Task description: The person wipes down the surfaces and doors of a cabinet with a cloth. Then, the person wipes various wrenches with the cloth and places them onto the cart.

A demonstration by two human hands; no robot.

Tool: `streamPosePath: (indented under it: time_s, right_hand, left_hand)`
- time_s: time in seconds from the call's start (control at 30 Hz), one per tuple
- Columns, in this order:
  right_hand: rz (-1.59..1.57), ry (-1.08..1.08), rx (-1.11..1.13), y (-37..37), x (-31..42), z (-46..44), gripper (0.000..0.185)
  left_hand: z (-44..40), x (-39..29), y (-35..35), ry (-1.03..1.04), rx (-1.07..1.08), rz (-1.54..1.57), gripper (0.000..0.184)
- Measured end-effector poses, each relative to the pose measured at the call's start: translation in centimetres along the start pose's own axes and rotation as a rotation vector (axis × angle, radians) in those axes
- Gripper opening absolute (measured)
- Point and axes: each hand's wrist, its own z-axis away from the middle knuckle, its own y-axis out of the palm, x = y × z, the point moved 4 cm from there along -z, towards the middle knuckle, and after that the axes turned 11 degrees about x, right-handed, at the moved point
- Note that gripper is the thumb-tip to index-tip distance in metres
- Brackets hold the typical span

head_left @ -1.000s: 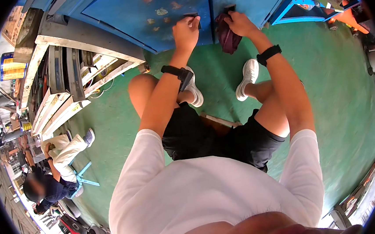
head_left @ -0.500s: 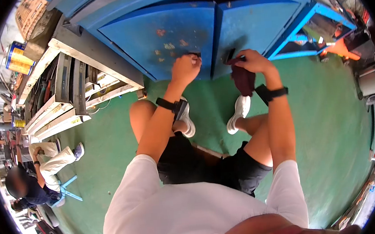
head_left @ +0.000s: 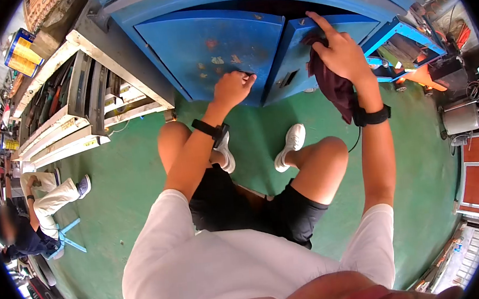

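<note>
A blue metal cabinet stands in front of me with its two doors slightly ajar. My left hand (head_left: pixel 233 89) is closed, its fingers curled at the handle of the left door (head_left: pixel 203 51); the handle is mostly hidden by them. A dark maroon cloth (head_left: pixel 333 88) hangs from my right hand (head_left: pixel 342 54), pinned under its fingers. The index finger of that hand stretches up to the top edge of the right door (head_left: pixel 304 46). Below the cloth, this door's recessed handle (head_left: pixel 288 79) is exposed.
On the left is a rack (head_left: pixel 79 114) holding long metal pieces, with a yellow-blue can (head_left: pixel 22 53) above. A person (head_left: pixel 23 231) sits on a blue stool farther left. A blue frame (head_left: pixel 397 47) and an orange jack-like tool (head_left: pixel 422 79) are at right.
My right hand has moved up and right with the cloth, from the right door's handle to its top edge. The right door has swung outward a little. My left hand stays at its handle.
</note>
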Motion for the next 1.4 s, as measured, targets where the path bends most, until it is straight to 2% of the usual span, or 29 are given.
streamPosePath:
  time_s: [0.07, 0.13, 0.2, 0.27, 0.33, 0.37, 0.4, 0.43, 0.47, 0.5, 0.57, 0.63, 0.7, 0.73, 0.8, 0.87, 0.9, 0.97, 1.03, 1.07, 1.2, 1.23, 1.27, 1.33, 1.4]
  right_hand:
    - [0.061, 0.02, -0.114, 0.7, -0.2, 0.7, 0.059]
    - [0.052, -0.007, -0.082, 0.2, -0.6, 1.6, 0.058]
    - [-0.046, -0.128, -0.048, 0.4, -2.0, 3.2, 0.057]
    - [-0.043, -0.049, -0.003, -0.4, -2.1, 5.8, 0.056]
    - [-0.021, -0.195, -0.028, -0.9, -2.7, 7.9, 0.058]
    - [-0.074, -0.182, 0.027, -1.0, -3.6, 8.7, 0.062]
    - [0.092, 0.068, 0.185, -1.8, -3.5, 9.5, 0.063]
    - [-0.003, -0.107, 0.108, -1.9, -4.2, 10.1, 0.064]
    - [-0.067, -0.192, 0.081, -2.1, -4.8, 11.2, 0.066]
    - [-0.129, -0.28, 0.058, -2.4, -5.3, 12.2, 0.068]
    - [-0.025, -0.104, 0.174, -3.2, -7.1, 14.1, 0.069]
    - [-0.032, -0.12, 0.191, -3.5, -8.9, 15.2, 0.069]
    - [0.002, -0.26, 0.078, -4.0, -9.7, 16.7, 0.07]
    - [0.004, -0.251, 0.106, -3.9, -10.4, 17.4, 0.07]
    - [-0.061, -0.229, 0.041, -4.0, -11.8, 18.8, 0.069]
    - [-0.014, -0.254, 0.029, -4.1, -13.4, 19.9, 0.064]
    - [0.018, -0.28, 0.022, -4.1, -14.3, 20.4, 0.063]
    - [0.046, -0.314, 0.001, -4.2, -15.0, 21.1, 0.063]
    - [0.16, -0.147, 0.017, -4.5, -15.6, 21.6, 0.057]
    - [0.16, -0.147, 0.016, -4.7, -15.5, 22.1, 0.057]
    - [0.069, 0.083, -0.093, -7.1, -12.7, 25.1, 0.044]
    - [0.098, 0.054, -0.196, -8.0, -9.9, 25.5, 0.039]
    - [0.109, 0.061, -0.192, -7.8, -9.1, 25.6, 0.039]
    - [0.223, 0.132, -0.706, -9.2, -8.4, 27.8, 0.041]
    - [0.308, 0.033, -0.745, -8.3, -8.1, 26.9, 0.044]
  left_hand:
    - [0.3, 0.4, 0.1, -0.001, 0.018, -0.016, 0.042]
    - [0.6, 0.5, -0.3, 0.026, 0.021, -0.005, 0.044]
    - [1.7, 0.7, -0.1, -0.01, 0.042, 0.005, 0.045]
    - [3.3, 1.4, 0.3, -0.009, 0.024, 0.032, 0.044]
    - [3.9, 2.5, 0.4, 0.06, 0.034, 0.058, 0.05]
    - [5.1, 2.8, 0.6, 0.054, 0.057, 0.043, 0.047]
    - [6.2, 2.7, 0.5, 0.051, 0.07, 0.032, 0.045]
    - [7.1, 2.7, 0.4, 0.015, 0.103, 0.065, 0.042]
    - [8.0, 2.8, 0.3, -0.005, 0.126, 0.07, 0.042]
    - [9.0, 3.1, 0.4, -0.026, 0.203, 0.057, 0.043]
    - [10.4, 3.4, 0.3, -0.051, 0.278, 0.053, 0.047]
    - [12.6, 3.3, 0.7, -0.055, 0.328, 0.225, 0.064]
    - [13.9, 4.0, 1.2, -0.082, 0.33, 0.251, 0.067]
    - [14.3, 3.0, 0.9, -0.086, 0.32, 0.245, 0.071]
    - [14.6, 2.5, 1.0, -0.129, 0.274, 0.322, 0.068]
    - [14.0, 4.4, 0.8, -0.024, 0.143, 0.271, 0.059]
    - [13.9, 4.2, 0.7, -0.011, 0.147, 0.268, 0.051]
    - [13.6, 4.6, 1.2, -0.041, 0.145, 0.251, 0.049]
    - [13.5, 4.1, 1.3, -0.06, 0.141, 0.247, 0.048]
    - [13.6, 4.0, 1.4, -0.083, 0.142, 0.264, 0.049]
    - [13.8, 4.1, 1.9, -0.115, 0.144, 0.274, 0.054]
    - [13.9, 4.2, 1.8, -0.114, 0.142, 0.279, 0.054]
    - [14.1, 4.2, 1.9, -0.121, 0.135, 0.249, 0.051]
    - [14.6, 2.5, 2.0, -0.11, 0.142, 0.24, 0.049]
    - [15.5, 1.1, 1.4, -0.298, 0.426, -0.339, 0.044]
